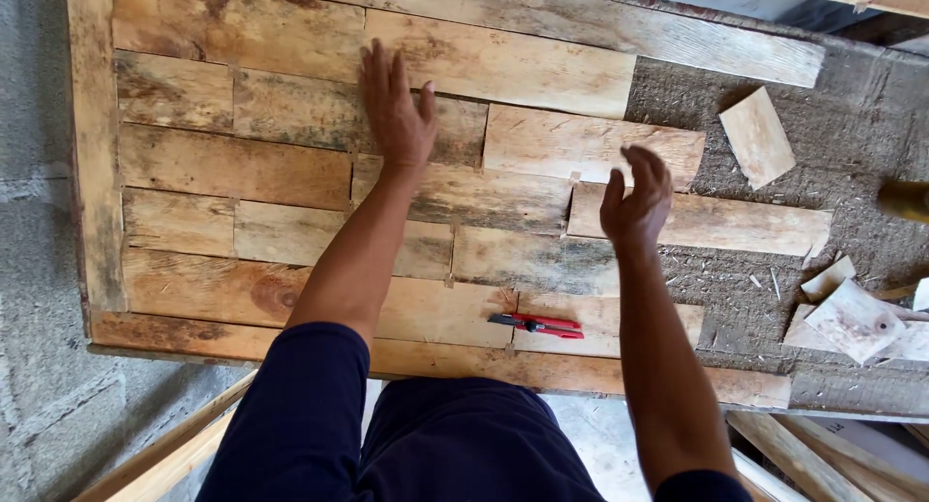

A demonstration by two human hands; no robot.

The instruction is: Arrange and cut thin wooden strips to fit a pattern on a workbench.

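Two hands work our bench (97, 173): left hand (395, 110) flat, open on planks (290, 163); right hand (634, 197) hovers half-curled, empty. Red knife (537, 324) near; offcuts (757, 136) right.

pkgs: none | labels: none | signs: none | screens: none | view: bare wood only

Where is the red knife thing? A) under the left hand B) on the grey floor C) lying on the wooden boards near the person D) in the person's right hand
C: the red knife lies flat on the wooden boards close to the person's body, with no hand on it. The left hand is pressed flat on a board farther up, and the right hand is raised and empty.
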